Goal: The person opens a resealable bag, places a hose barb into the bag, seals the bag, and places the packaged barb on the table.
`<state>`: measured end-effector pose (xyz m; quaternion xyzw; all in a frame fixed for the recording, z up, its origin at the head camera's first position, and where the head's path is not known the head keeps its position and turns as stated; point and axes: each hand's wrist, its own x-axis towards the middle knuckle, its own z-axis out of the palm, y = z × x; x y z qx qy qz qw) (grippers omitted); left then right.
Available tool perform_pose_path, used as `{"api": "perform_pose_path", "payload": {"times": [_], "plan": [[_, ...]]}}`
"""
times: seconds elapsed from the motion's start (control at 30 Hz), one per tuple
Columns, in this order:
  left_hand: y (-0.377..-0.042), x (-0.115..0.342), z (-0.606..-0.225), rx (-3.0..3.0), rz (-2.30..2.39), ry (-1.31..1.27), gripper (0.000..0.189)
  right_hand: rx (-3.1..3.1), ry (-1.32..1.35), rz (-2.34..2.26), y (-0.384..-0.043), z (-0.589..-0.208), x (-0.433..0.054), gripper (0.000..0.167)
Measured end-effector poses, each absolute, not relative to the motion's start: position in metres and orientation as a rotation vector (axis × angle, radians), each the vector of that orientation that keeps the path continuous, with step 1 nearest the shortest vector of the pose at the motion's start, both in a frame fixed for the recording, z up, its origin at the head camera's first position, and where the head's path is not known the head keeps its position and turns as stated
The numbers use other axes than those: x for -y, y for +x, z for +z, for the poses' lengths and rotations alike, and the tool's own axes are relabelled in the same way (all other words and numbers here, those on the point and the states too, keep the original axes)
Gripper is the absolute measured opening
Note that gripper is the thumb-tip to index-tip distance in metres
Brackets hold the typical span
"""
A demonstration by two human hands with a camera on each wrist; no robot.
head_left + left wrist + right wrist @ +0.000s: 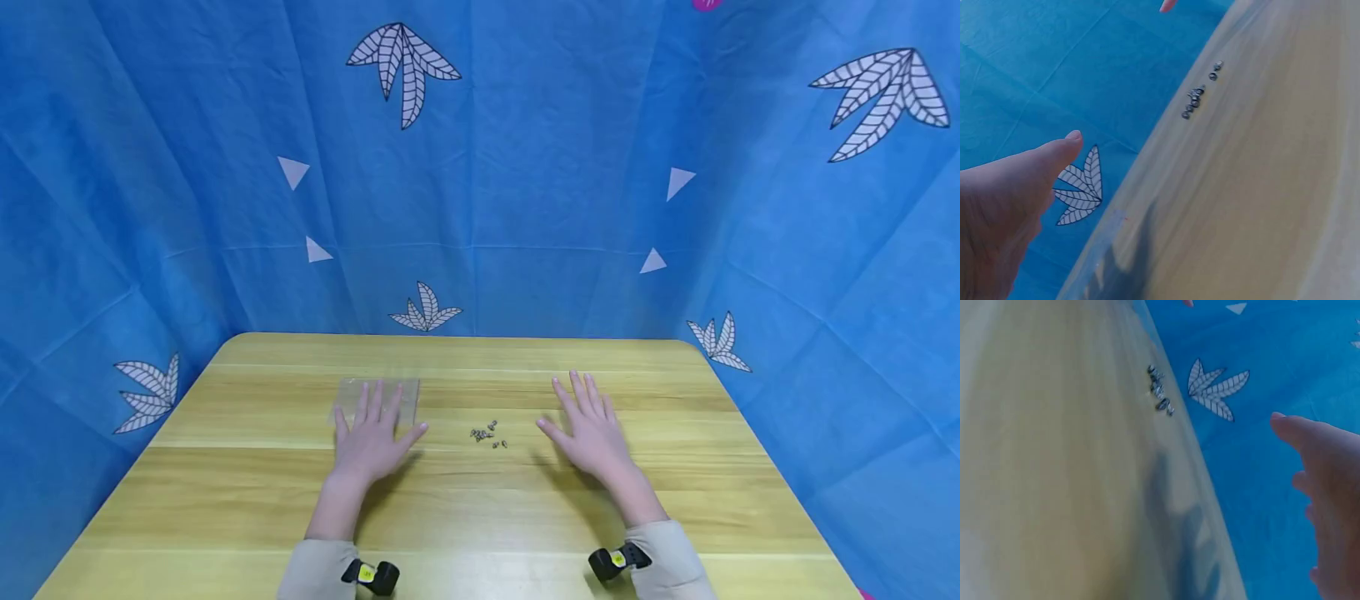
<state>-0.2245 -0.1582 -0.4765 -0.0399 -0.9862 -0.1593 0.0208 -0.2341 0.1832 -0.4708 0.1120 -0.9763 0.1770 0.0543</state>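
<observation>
Several small shiny metal pieces (481, 434), too small to identify, lie loosely grouped mid-table between the two hands. My left hand (370, 446) is spread with straight fingers above the table, its fingertips overlapping a clear plastic bag (408, 400) in the head view; it holds nothing. To the right of the pieces my right hand (592, 437) is spread too, holding nothing. In the left wrist view the thumb (1063, 150) points toward the metal pieces (1194, 100). The right wrist view shows the same pieces (1159, 390) apart from the right hand (1329, 481).
A wooden table (480, 517) with rounded far corners carries everything. Blue cloth (525, 167) printed with leaves and triangles hangs behind it and along both sides. A strap with a small black device (382, 577) sits on each wrist, over beige sleeves (318, 571).
</observation>
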Motion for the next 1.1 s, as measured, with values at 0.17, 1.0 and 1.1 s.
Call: {"api": "perform_pose_path", "payload": {"times": [0.17, 1.0, 1.1], "plan": [[-0.231, 0.163, -0.473, 3.069, -0.575, -0.114, 0.083, 2.96, 0.417, 0.625, -0.247, -0.46, -0.164, 0.078], [-0.267, 0.175, -0.487, 2.484, -1.961, 0.17, 0.074, 2.212, 0.221, 2.825, -0.296, -0.481, -0.043, 0.069], [-0.268, 0.177, -0.49, 2.466, -2.008, 0.15, 0.078, 2.051, 0.147, 3.025, -0.295, -0.489, -0.034, 0.068]]}}
